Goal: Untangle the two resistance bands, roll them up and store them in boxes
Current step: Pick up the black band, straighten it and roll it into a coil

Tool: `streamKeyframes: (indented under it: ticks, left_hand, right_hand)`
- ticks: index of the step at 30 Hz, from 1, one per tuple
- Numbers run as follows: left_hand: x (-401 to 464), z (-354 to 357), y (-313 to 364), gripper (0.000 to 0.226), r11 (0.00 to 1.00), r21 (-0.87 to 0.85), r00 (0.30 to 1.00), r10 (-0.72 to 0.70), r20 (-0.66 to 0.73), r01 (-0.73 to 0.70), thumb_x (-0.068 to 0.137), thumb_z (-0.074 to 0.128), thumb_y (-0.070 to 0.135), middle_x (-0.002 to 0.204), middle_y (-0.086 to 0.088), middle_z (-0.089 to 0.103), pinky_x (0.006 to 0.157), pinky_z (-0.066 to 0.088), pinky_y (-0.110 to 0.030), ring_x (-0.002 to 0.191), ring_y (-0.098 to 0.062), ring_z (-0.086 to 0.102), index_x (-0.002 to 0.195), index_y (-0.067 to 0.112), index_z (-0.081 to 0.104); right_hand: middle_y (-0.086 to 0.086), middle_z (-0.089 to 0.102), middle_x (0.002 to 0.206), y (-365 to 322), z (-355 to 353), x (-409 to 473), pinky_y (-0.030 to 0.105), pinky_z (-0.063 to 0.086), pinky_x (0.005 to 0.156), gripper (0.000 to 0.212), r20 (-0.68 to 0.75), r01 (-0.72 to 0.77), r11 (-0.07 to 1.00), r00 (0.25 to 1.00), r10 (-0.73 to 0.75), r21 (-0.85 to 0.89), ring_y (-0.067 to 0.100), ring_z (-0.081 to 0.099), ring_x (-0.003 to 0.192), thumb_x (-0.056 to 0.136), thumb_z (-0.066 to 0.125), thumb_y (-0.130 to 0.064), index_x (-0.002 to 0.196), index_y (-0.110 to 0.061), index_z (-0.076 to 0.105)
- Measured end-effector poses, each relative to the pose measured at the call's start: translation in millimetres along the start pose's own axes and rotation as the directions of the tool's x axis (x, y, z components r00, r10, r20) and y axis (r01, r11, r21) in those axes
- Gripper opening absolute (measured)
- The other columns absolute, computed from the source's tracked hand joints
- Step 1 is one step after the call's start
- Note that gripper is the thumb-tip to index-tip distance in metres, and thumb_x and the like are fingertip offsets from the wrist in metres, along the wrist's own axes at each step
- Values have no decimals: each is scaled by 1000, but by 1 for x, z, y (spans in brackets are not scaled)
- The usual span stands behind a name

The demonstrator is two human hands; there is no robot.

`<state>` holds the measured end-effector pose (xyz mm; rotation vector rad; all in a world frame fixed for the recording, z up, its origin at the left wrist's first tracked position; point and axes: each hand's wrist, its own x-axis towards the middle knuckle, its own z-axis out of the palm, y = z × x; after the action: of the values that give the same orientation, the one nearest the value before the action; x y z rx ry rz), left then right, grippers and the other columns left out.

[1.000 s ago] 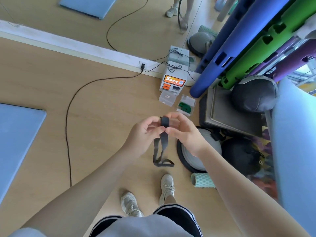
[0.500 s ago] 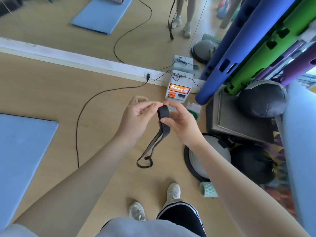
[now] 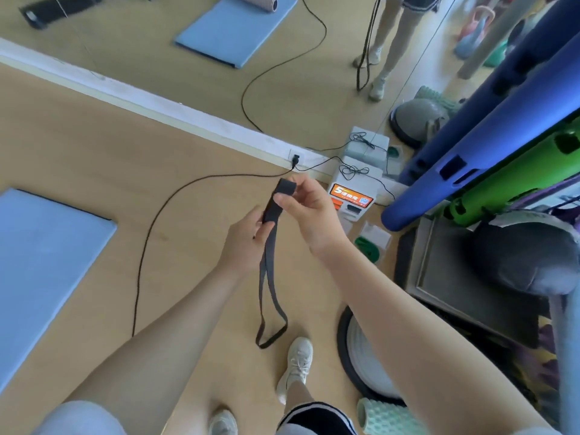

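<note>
Both of your hands are on the dark resistance band [image 3: 270, 271]: your right hand [image 3: 309, 215] pinches its folded top end between thumb and fingers, and your left hand [image 3: 248, 243] grips the doubled strap just below, fingers curled round it. From there the band hangs free in a long flat loop, its bottom end in the air above the wooden floor [image 3: 131, 189], close to your white shoe [image 3: 296, 365]. It looks clear of knots, so you seem to be at the start of the rolling step for this band, with only the first fold made. The next move calls for turning that folded end over itself while your left hand feeds the strap up with even tension, so the two layers stay flat and aligned, not twisted. The green band [image 3: 367, 248] already lies coiled in a clear box [image 3: 375, 237] on the floor beside the white charging station [image 3: 353, 196]; a second clear box seems to lie next to it, though it is hard to make out.
</note>
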<state>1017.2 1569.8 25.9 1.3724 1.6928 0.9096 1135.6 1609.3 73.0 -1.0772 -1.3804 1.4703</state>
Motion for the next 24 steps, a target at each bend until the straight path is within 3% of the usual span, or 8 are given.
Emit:
streamKeyframes:
  ticks: [4,8,12,15,17,20,22,24]
  left_hand:
    - [71,-12,32,20,990,89,969,125,-214,-108,93,43,5,87,5,59,67,37,-9,79,-11,53,104,12,59]
    - [120,-28,70,25,975,61,934,221,-282,-213,92,43,2,98,7,61,81,43,-19,89,-10,55,109,11,59]
    - [134,-26,77,25,958,141,952,269,-147,-249,91,46,2,100,1,64,83,46,-29,92,-19,59,110,11,59]
    - [127,-9,41,22,943,271,981,190,39,-194,88,56,5,92,9,63,72,40,-8,84,-14,61,105,16,61]
    - [120,11,5,24,934,308,981,151,118,-181,82,61,1,100,4,66,79,40,-10,97,-21,63,102,15,64]
    - [111,49,-60,31,890,418,976,113,185,-182,84,62,4,123,-1,62,104,33,-34,130,-24,44,113,12,63]
    - [98,77,-105,39,899,427,978,9,208,-99,89,57,11,137,0,50,108,23,-30,136,-21,33,128,13,53]
    - [79,105,-152,40,939,335,966,-151,210,73,92,53,14,139,-2,46,105,24,-22,132,-19,37,132,13,48]
  right_hand:
    - [-11,58,69,-18,-35,50,16,38,54,16,55,-2,994,998,-4,111,6,47,56,78,57,-4,84,-19,54]
    - [-10,54,71,-36,-62,80,20,39,59,21,130,5,995,991,-18,101,6,50,63,78,58,-3,86,-22,54]
    - [-10,55,64,-36,-89,87,20,39,57,17,133,-32,995,991,20,94,11,47,56,81,57,-8,88,-23,53]
    - [-9,54,53,-7,-105,76,23,42,49,25,158,-151,988,976,152,-19,12,47,43,88,54,3,90,-21,50]
    - [-6,57,50,26,-109,63,23,45,47,27,158,-245,965,953,257,-91,14,55,43,87,54,8,90,-18,49]
    - [6,65,68,93,-105,46,27,53,64,34,95,-400,914,909,405,-71,20,64,64,80,54,18,84,-16,52]
    - [10,66,75,149,-101,34,39,54,79,37,2,-477,873,877,480,-98,26,64,74,76,55,21,80,-16,56]
    - [7,69,78,210,-96,17,44,53,87,37,-70,-551,814,833,548,-185,28,67,82,74,58,16,80,-20,58]
